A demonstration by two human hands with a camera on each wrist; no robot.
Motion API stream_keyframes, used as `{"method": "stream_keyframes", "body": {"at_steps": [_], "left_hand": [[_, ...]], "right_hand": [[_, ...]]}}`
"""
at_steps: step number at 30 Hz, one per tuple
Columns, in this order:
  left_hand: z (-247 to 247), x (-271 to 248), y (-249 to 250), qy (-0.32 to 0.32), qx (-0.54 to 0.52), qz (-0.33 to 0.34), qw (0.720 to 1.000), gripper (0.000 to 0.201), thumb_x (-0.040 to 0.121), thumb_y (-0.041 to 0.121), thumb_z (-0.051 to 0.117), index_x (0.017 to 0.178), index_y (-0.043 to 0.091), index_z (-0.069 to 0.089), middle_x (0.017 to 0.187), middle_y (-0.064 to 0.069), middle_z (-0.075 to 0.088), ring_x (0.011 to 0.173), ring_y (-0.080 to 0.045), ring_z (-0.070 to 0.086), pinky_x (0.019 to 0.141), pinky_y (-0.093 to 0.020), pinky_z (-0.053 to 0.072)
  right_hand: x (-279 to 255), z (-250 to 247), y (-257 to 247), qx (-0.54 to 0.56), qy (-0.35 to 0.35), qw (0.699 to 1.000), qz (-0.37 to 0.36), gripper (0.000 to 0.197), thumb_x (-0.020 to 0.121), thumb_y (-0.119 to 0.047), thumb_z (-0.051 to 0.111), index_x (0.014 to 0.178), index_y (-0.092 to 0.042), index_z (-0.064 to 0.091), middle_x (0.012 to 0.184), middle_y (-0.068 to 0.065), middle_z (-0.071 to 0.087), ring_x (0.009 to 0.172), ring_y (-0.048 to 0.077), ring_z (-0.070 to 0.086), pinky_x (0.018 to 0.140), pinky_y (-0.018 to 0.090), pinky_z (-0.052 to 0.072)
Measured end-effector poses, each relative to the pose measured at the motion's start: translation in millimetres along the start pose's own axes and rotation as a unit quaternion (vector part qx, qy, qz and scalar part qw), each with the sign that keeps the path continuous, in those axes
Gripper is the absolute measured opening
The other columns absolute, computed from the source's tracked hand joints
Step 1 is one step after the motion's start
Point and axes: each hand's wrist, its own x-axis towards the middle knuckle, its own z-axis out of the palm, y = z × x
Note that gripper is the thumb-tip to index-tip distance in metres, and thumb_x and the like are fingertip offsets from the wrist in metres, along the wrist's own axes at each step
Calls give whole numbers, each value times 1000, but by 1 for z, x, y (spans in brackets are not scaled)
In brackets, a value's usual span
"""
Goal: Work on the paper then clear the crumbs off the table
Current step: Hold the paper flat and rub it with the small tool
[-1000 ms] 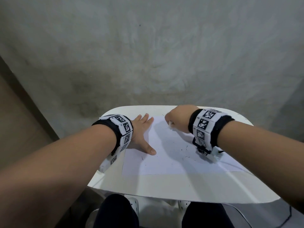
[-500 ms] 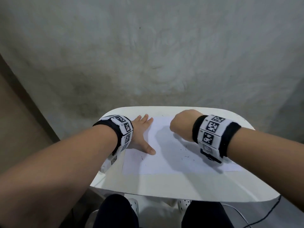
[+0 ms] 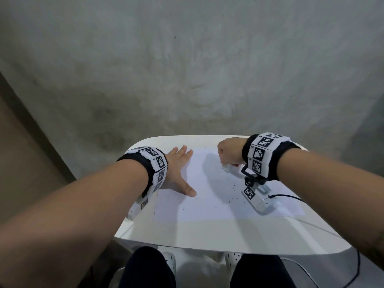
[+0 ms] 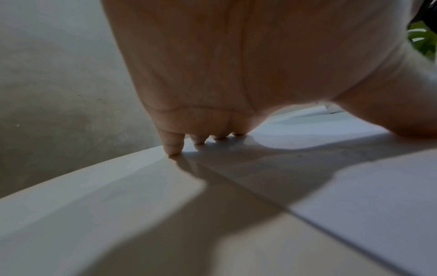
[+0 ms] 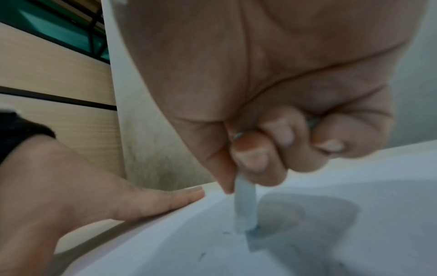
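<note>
A white paper (image 3: 207, 204) lies on the small white table (image 3: 207, 235). My left hand (image 3: 176, 169) presses flat on the paper's left edge, fingers straight, thumb spread onto the sheet. My right hand (image 3: 229, 153) is curled around a white eraser (image 3: 227, 168), whose tip touches the paper's far middle. In the right wrist view the eraser (image 5: 246, 203) stands upright on the paper (image 5: 307, 242) over a grey smudge. Several dark crumbs (image 3: 232, 188) lie scattered on the sheet near my right wrist. The left wrist view shows the fingertips (image 4: 173, 147) down at the paper's edge (image 4: 354, 196).
A grey wall (image 3: 187, 80) rises right behind the table's far edge. A thin black cable (image 3: 286, 196) runs off the table's right side. My knees (image 3: 149, 267) sit under the near edge. A wooden panel (image 3: 16, 163) stands at the left.
My right hand has shifted slightly rightward over the far part of the paper, still gripping the eraser. The left hand has stayed pressed in the same place.
</note>
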Motion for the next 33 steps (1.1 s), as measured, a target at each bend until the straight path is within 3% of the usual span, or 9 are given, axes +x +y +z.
{"method": "stream_keyframes", "body": {"at_steps": [6, 10, 12, 14, 16, 19, 23, 27, 33], "left_hand": [[1, 1, 0, 0, 0, -1, 1000, 131, 68, 73, 67, 152, 24, -21, 160, 4, -26, 148, -19, -19, 119, -48, 2], [1, 1, 0, 0, 3, -2, 1000, 131, 68, 74, 67, 152, 24, -21, 159, 3, -26, 148, -19, -19, 118, -48, 2], [0, 1, -1, -6, 0, -1, 1000, 132, 68, 74, 67, 152, 24, -22, 159, 4, -27, 148, -19, -20, 118, -48, 1], [-1, 2, -1, -11, -3, 0, 1000, 132, 68, 74, 68, 151, 24, -22, 159, 4, -28, 148, -19, -20, 118, -49, 1], [-1, 2, -1, -12, -2, 0, 1000, 133, 68, 74, 68, 151, 24, -22, 159, 4, -28, 148, -19, -20, 118, -49, 1], [0, 3, -1, -9, -4, 1, 1000, 132, 68, 73, 68, 152, 24, -22, 159, 3, -28, 148, -19, -21, 118, -49, 1], [0, 3, -2, -12, -2, 2, 1000, 133, 67, 75, 67, 151, 24, -22, 159, 4, -28, 148, -19, -21, 118, -49, 1], [-2, 0, 0, -14, 3, 1, 1000, 132, 68, 74, 67, 151, 23, -22, 159, 3, -28, 148, -20, -20, 118, -49, 1], [-1, -1, 1, -3, 1, 4, 1000, 130, 70, 73, 66, 152, 22, -20, 160, 2, -25, 148, -21, -19, 118, -48, 2]], "right_hand": [[-17, 12, 21, -37, -37, 999, -1, 14, 87, -5, 51, 91, -6, 64, 56, 0, 47, 45, 11, 38, 30, 10, 29], [-25, 6, 20, -46, -95, 994, 30, 6, 83, -6, 60, 81, -11, 62, 52, -2, 52, 42, 9, 44, 34, 12, 35], [-14, 1, 11, -70, -47, 996, 27, 21, 83, -7, 61, 62, -11, 61, 30, -2, 48, 30, 6, 45, 33, 12, 34], [-5, 0, 3, -78, 13, 997, 5, 35, 90, -14, 55, 55, -12, 54, 23, -2, 43, 35, 9, 45, 41, 16, 38], [-8, 2, 0, -88, 16, 996, -6, 27, 94, -18, 53, 71, -8, 61, 37, 0, 48, 43, 10, 42, 44, 18, 37], [-24, 7, 8, -116, -59, 991, -21, 18, 90, -16, 59, 103, -8, 68, 54, -3, 49, 39, 4, 43, 31, 9, 33], [-24, -1, 24, -7, -22, 1000, 0, 14, 83, -16, 64, 93, -6, 67, 41, -6, 57, 47, 10, 50, 54, 20, 45], [-11, -13, 17, 64, 106, 991, -51, 18, 86, -11, 54, 95, -8, 68, 68, 0, 63, 64, 19, 56, 60, 24, 43], [9, -7, -19, 23, 133, 985, -104, 22, 90, -21, 55, 105, -14, 68, 105, 5, 68, 94, 25, 60, 72, 26, 41]]}}
